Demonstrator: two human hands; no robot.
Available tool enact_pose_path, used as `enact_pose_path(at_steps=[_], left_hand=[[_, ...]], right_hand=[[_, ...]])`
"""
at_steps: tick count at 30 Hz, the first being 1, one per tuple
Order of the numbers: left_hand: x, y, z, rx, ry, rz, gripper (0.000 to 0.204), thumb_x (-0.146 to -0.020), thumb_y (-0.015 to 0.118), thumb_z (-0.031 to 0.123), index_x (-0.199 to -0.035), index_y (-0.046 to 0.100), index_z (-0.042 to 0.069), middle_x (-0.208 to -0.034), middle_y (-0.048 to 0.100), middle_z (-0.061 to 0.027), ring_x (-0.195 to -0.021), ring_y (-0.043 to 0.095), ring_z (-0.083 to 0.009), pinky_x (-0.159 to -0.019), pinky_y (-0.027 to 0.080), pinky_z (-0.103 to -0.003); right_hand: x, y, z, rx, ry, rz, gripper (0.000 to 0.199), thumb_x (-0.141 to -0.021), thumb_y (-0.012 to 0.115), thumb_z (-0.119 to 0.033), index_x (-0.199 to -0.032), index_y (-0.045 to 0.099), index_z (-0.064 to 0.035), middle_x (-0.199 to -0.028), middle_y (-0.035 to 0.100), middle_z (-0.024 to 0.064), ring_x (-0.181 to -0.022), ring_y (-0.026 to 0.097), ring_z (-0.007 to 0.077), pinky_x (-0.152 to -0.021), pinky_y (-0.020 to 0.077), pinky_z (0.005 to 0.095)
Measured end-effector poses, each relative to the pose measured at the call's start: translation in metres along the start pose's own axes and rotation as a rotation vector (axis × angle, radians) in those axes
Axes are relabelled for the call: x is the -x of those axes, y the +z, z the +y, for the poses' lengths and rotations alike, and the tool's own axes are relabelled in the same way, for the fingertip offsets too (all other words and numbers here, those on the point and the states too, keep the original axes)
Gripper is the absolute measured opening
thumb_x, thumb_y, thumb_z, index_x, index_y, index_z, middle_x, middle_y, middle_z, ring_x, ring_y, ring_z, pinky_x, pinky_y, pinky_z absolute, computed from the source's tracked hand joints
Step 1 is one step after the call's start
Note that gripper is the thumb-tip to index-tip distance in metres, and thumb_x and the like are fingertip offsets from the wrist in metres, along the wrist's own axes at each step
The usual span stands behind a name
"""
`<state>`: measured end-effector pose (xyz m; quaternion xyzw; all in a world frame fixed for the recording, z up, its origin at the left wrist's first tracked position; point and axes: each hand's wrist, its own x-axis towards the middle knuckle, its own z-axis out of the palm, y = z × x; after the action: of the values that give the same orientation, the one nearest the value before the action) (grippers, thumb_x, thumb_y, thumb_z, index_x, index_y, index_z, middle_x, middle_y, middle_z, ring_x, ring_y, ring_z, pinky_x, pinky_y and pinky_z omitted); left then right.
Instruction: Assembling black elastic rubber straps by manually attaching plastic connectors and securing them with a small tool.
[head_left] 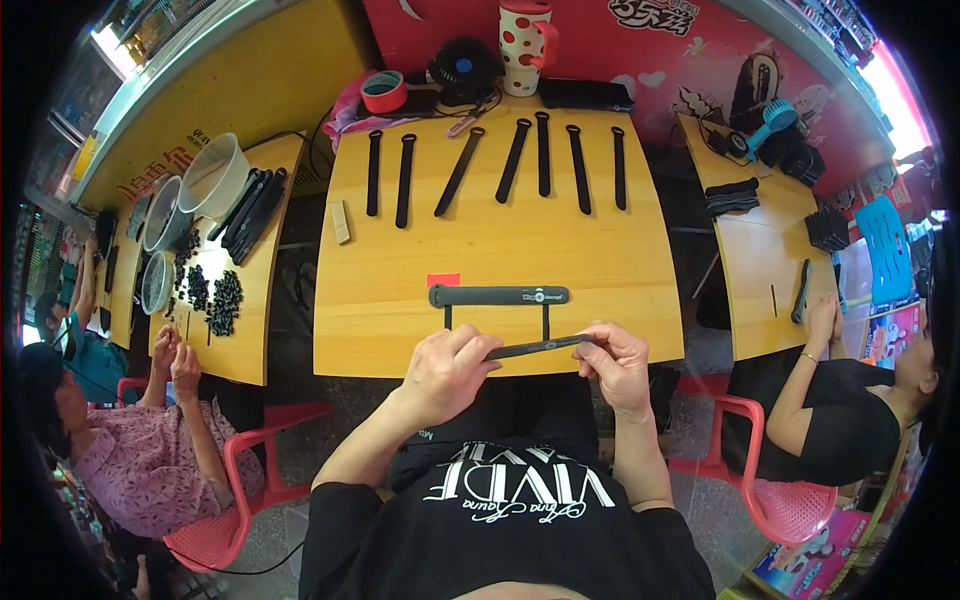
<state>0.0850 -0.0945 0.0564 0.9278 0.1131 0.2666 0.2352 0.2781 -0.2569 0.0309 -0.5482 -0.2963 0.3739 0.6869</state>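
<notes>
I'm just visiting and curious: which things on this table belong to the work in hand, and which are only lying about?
In use: black strap held by left hand and right hand; black bar; seven finished straps.

Lying about: spotted mug, tape roll, small fan.

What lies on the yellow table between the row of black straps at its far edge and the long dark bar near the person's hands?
In the head view, the table between the row of black straps and the dark bar holds only a small red tag, just above the bar's left end.
</notes>
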Motion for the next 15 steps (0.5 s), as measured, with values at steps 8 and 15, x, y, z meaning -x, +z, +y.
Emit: enact_pose_path(at_steps=[8,15], left_hand=[[0.013,-0.014,-0.011,0.116,-0.103,-0.1,0.021,-0.072,0.075,0.006,-0.091,0.065,0.004,-0.074,0.059,-0.01,-0.063,0.061,-0.0289,-0.056,0.048,-0.035],[0.043,-0.011,-0.053,0.911,-0.855,-0.015,0.011,-0.092,0.061,0.005,-0.09,0.067,-0.004,-0.071,0.064,-0.0026,-0.057,0.059,-0.0057,-0.048,0.044,-0.019]], right_hand=[[-0.003,0.0,0.005,0.215,-0.182,-0.044,0.004,-0.086,0.062,0.008,-0.086,0.064,0.004,-0.075,0.058,0.0048,-0.057,0.055,0.0084,-0.05,0.042,0.0188],[0.0,-0.007,0.034,0.104,0.001,0.201,0.006,-0.085,0.065,0.007,-0.084,0.064,0.0015,-0.072,0.056,-0.0001,-0.059,0.053,0.0061,-0.053,0.0418,0.0185]])
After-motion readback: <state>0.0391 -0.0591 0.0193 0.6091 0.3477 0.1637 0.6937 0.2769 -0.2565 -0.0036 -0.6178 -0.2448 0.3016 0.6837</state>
